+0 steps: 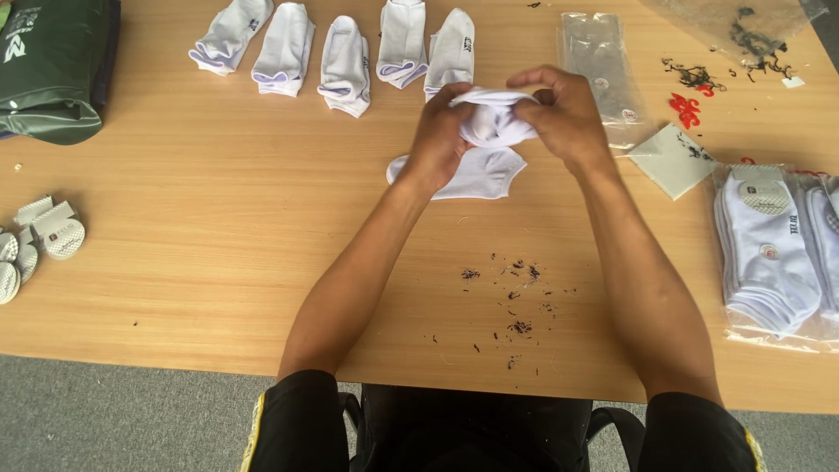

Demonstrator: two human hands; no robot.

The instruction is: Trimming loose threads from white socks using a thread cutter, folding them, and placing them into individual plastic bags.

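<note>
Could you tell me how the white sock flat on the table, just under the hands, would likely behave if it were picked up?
The flat white sock would probably flop and drape: the sock bunched between the left hand and right hand crumples easily. It looks thin, so likely very light. Being soft fabric, it seems unlikely to roll, slip or break.

Socks (494, 122) white w/ lilac trim; table (218, 201) light wood; bag (52, 70) dk green.

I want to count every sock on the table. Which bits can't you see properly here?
Head view:
- Bunched white sock: mostly covered by the left hand and right hand.
- Flat white sock: its top is hidden under the hands.
- Packaged white socks: stacked in plastic and cut off by the right edge, so uncountable.
- Green bag: cut off at the left edge.
</note>
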